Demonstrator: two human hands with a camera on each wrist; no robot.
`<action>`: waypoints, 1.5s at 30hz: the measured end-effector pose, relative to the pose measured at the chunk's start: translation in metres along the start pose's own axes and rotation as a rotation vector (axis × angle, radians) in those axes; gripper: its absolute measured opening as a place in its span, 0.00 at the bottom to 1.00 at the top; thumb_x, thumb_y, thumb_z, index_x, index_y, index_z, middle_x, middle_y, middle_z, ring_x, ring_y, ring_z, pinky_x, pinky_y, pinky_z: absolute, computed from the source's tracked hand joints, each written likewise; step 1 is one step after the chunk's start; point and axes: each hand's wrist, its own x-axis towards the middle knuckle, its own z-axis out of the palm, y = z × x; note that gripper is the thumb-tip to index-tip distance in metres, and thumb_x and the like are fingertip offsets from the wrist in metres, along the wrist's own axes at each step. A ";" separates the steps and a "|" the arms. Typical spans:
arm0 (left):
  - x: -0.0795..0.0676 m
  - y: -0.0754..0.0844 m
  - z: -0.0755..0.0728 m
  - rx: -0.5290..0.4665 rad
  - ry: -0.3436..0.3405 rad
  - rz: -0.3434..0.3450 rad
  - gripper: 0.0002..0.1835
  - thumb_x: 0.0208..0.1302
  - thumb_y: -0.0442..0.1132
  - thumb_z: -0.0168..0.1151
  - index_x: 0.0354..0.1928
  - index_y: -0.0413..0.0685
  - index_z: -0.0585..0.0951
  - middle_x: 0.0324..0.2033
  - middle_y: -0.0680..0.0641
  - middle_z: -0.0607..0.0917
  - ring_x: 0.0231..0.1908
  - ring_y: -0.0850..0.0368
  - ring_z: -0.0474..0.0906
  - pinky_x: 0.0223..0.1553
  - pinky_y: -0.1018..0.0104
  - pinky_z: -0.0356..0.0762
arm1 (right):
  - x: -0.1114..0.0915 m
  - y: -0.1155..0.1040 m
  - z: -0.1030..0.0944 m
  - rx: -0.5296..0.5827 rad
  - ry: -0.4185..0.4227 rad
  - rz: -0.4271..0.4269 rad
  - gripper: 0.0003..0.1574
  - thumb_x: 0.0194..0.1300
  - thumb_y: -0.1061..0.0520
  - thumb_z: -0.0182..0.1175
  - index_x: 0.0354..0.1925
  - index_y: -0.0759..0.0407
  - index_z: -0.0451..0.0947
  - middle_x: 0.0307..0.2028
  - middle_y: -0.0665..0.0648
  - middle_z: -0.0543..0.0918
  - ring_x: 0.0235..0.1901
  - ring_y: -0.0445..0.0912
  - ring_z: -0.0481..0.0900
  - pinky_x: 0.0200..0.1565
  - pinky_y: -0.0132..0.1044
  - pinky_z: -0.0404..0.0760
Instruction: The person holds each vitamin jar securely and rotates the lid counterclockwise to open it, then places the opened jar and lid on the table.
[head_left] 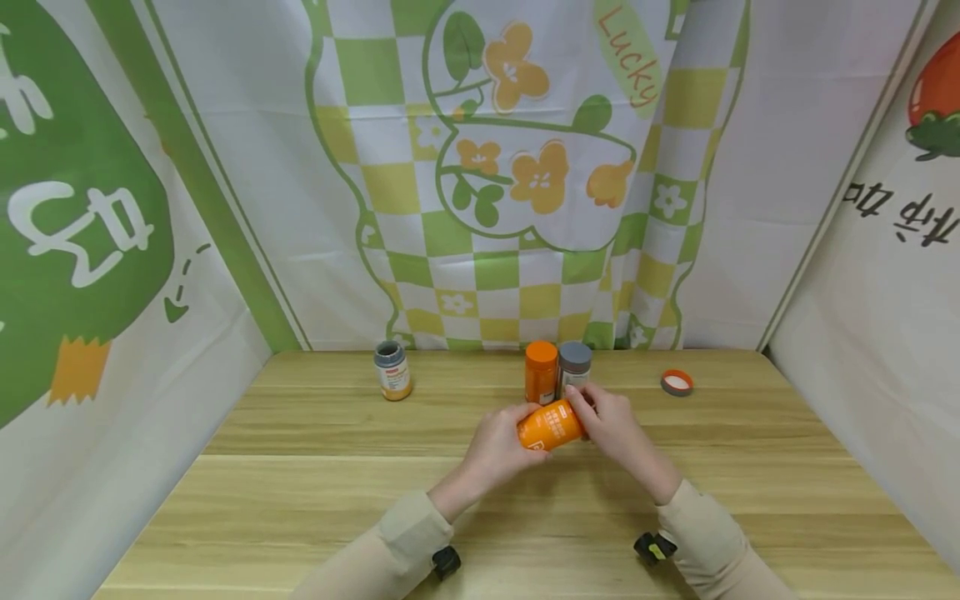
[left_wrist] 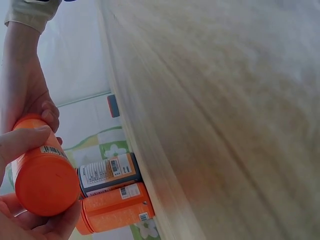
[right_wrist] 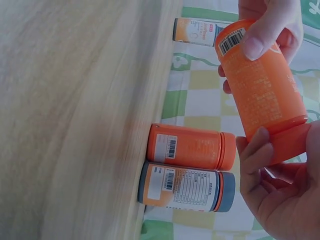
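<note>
An orange bottle point(head_left: 551, 427) is held tilted above the table, its printed label facing up in the head view. My left hand point(head_left: 497, 443) grips the body near the base, thumb lying along its side. At the other end, my right hand point(head_left: 613, 423) has its fingers curled round the orange cap point(right_wrist: 290, 145). That cap sits on the bottle in the right wrist view, with a thin line between cap and body. The flat orange base point(left_wrist: 47, 185) faces the left wrist camera.
Behind the hands, an upright orange bottle point(head_left: 541, 371) stands beside a grey-capped bottle point(head_left: 575, 358). An uncapped grey-necked bottle point(head_left: 393, 372) stands at the back left. A loose orange-and-grey cap point(head_left: 677, 382) lies at the back right. Patterned curtains point(head_left: 495, 275) hang behind the wooden table point(head_left: 315, 500).
</note>
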 end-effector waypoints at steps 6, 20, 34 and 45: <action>-0.001 0.001 0.000 0.023 0.011 -0.011 0.31 0.36 0.47 0.73 0.48 0.48 0.76 0.37 0.51 0.82 0.32 0.62 0.75 0.32 0.72 0.71 | 0.000 -0.001 0.002 0.004 0.031 -0.037 0.18 0.65 0.43 0.44 0.30 0.51 0.73 0.18 0.51 0.74 0.11 0.42 0.70 0.15 0.33 0.72; -0.001 0.000 0.000 0.021 0.018 -0.024 0.32 0.37 0.44 0.72 0.51 0.46 0.76 0.39 0.49 0.82 0.32 0.60 0.75 0.32 0.71 0.71 | -0.002 0.000 0.005 -0.092 0.114 -0.180 0.12 0.65 0.52 0.47 0.30 0.54 0.73 0.15 0.48 0.71 0.10 0.36 0.66 0.14 0.29 0.68; 0.002 0.000 -0.002 -0.010 0.000 -0.028 0.32 0.35 0.45 0.73 0.49 0.47 0.76 0.37 0.50 0.82 0.29 0.64 0.74 0.29 0.74 0.70 | -0.003 0.002 0.006 -0.133 0.125 -0.218 0.11 0.65 0.54 0.47 0.31 0.56 0.73 0.15 0.49 0.70 0.10 0.36 0.65 0.13 0.27 0.67; 0.004 -0.002 -0.002 -0.044 -0.030 -0.047 0.33 0.35 0.45 0.73 0.49 0.45 0.77 0.36 0.50 0.83 0.28 0.64 0.74 0.27 0.75 0.70 | -0.004 0.004 0.006 -0.168 0.119 -0.237 0.13 0.66 0.52 0.44 0.30 0.56 0.72 0.14 0.47 0.68 0.10 0.35 0.64 0.13 0.27 0.66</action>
